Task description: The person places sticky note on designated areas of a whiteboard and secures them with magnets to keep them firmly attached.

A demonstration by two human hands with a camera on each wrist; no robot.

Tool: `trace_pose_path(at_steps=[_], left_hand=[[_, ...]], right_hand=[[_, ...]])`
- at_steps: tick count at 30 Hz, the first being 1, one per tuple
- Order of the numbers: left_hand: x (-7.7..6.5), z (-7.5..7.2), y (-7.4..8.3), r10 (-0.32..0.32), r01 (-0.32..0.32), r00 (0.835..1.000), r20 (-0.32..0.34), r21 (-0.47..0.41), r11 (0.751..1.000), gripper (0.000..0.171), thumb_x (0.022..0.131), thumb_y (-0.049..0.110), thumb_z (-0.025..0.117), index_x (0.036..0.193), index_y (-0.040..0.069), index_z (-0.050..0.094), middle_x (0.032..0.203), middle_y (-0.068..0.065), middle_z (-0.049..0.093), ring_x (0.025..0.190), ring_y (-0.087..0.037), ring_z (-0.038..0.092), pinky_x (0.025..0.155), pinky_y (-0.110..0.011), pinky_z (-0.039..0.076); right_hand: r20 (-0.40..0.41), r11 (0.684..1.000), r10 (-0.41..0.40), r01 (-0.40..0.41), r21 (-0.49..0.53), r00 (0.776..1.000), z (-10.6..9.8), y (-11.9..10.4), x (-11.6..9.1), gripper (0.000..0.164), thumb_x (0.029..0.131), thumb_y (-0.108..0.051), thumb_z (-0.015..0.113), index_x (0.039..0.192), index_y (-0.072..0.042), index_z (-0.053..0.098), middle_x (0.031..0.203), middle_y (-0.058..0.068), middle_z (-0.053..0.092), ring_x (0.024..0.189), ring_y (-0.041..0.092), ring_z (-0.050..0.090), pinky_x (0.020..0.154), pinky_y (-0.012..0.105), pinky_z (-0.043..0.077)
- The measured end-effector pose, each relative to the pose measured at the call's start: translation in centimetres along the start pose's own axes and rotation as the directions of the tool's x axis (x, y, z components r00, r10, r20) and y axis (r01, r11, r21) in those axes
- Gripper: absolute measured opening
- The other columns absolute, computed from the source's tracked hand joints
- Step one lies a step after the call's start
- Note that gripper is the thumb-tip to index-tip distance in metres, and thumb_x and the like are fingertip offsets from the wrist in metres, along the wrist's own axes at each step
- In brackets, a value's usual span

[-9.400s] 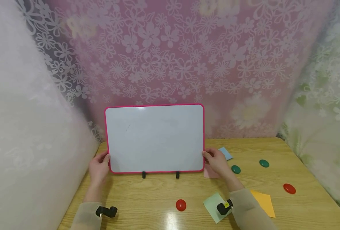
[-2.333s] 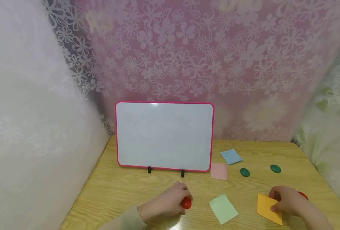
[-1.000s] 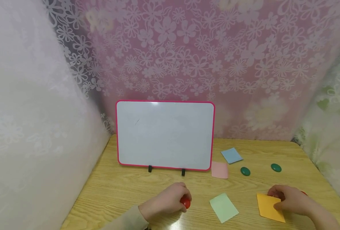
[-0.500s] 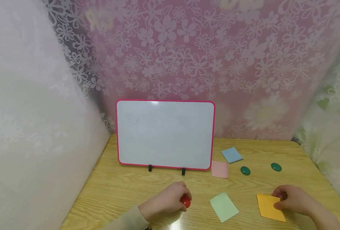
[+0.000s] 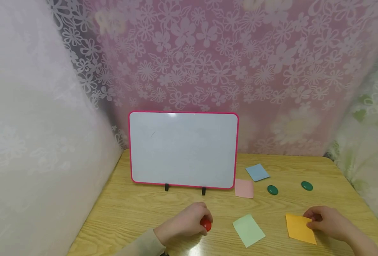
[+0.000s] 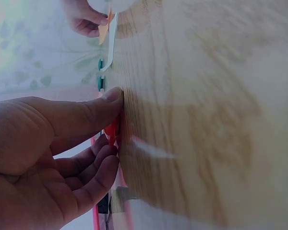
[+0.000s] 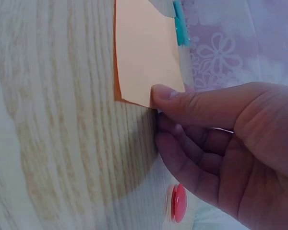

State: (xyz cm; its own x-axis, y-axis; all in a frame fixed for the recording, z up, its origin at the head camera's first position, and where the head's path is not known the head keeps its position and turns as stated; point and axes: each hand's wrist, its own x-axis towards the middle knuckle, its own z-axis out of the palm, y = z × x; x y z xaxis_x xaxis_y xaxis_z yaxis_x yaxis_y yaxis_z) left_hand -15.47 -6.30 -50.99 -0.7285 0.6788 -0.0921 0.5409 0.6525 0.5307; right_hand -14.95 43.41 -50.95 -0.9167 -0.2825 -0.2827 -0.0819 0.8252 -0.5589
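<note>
My left hand (image 5: 192, 220) pinches a round red magnet (image 5: 207, 224) low over the table, in front of the whiteboard. In the left wrist view, the thumb and fingertips close around this magnet (image 6: 112, 129) right at the table surface. On the right, my right hand (image 5: 329, 222) grips the right edge of an orange sticky note (image 5: 299, 228) between thumb and fingers. The right wrist view shows the thumb on top of the note (image 7: 146, 52), its near edge raised over the wood. A second red magnet (image 7: 179, 203) lies beyond the fingers; the hand hides it in the head view.
A pink-framed whiteboard (image 5: 182, 149) stands upright at the back on small black feet (image 5: 203, 191). Right of it lie a pink note (image 5: 244, 188), a blue note (image 5: 257, 172) and two green magnets (image 5: 273, 190). A pale green note (image 5: 249, 230) lies between the hands.
Earlier both hands held the whiteboard's sides; they have let go. The left hand has since taken the red magnet, the right the orange note. In the last second the note's held edge shifts slightly.
</note>
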Motion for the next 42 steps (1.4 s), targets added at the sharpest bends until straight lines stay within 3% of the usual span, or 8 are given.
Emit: trace_pose_path(at_steps=[10,18,21,26,34,42], left_hand=[[-0.1,-0.2,0.0,-0.015,0.015,1.0,0.022,-0.038,0.999,0.027,0.081,0.012,0.095,0.102,0.017,0.08,0.096,0.014,0.06,0.087,0.001,0.054,0.077,-0.014,0.049],[-0.4,0.2,-0.4,-0.016,0.015,1.0,-0.015,-0.061,0.998,0.029,0.082,0.013,0.093,0.106,0.016,0.079,0.101,0.013,0.061,0.091,0.001,0.055,0.078,-0.014,0.049],[-0.5,0.4,-0.4,-0.027,0.025,0.999,-0.025,-0.075,0.997,0.03,0.082,0.013,0.092,0.108,0.015,0.079,0.102,0.013,0.06,0.092,0.001,0.055,0.08,-0.014,0.05],[-0.5,0.5,-0.5,-0.027,0.024,0.999,-0.04,-0.084,0.996,0.03,0.081,0.013,0.093,0.107,0.016,0.079,0.101,0.013,0.06,0.093,0.001,0.055,0.08,-0.014,0.05],[-0.6,0.3,-0.4,-0.022,0.018,0.999,-0.034,-0.104,0.994,0.028,0.082,0.014,0.093,0.107,0.015,0.079,0.099,0.013,0.059,0.09,0.001,0.054,0.079,-0.015,0.05],[-0.4,0.3,-0.6,-0.018,0.015,1.0,-0.018,-0.14,0.99,0.028,0.082,0.014,0.093,0.107,0.014,0.08,0.097,0.013,0.059,0.087,0.002,0.055,0.077,-0.014,0.051]], right_hand=[[-0.031,0.999,0.041,-0.04,0.022,0.999,0.0,-0.1,-0.1,0.026,0.1,-0.022,0.078,0.115,-0.001,0.074,0.106,0.0,0.072,0.086,0.003,0.062,0.074,0.027,0.055],[-0.046,0.998,0.057,-0.056,0.026,0.997,0.0,-0.7,-0.3,0.026,0.103,-0.03,0.073,0.115,-0.008,0.077,0.109,0.0,0.074,0.088,0.001,0.063,0.075,0.027,0.055],[-0.053,0.999,0.044,-0.043,0.03,0.998,0.1,-0.9,-0.1,0.028,0.106,-0.031,0.07,0.117,-0.006,0.076,0.111,0.002,0.075,0.091,0.006,0.066,0.076,0.027,0.056],[-0.044,0.997,0.009,-0.006,0.082,0.999,0.1,-1.0,-0.1,0.029,0.108,-0.029,0.067,0.119,-0.003,0.074,0.112,0.005,0.075,0.092,0.011,0.069,0.076,0.028,0.057],[-0.074,0.991,-0.008,0.018,0.131,0.997,0.3,-1.3,-0.2,0.032,0.108,-0.028,0.068,0.125,-0.001,0.071,0.116,0.007,0.074,0.092,-0.001,0.064,0.077,0.025,0.056],[-0.086,0.958,0.055,-0.028,0.285,0.995,0.5,-2.7,0.0,0.044,0.109,-0.028,0.066,0.138,0.005,0.063,0.128,0.016,0.07,0.097,0.014,0.069,0.077,0.031,0.058]])
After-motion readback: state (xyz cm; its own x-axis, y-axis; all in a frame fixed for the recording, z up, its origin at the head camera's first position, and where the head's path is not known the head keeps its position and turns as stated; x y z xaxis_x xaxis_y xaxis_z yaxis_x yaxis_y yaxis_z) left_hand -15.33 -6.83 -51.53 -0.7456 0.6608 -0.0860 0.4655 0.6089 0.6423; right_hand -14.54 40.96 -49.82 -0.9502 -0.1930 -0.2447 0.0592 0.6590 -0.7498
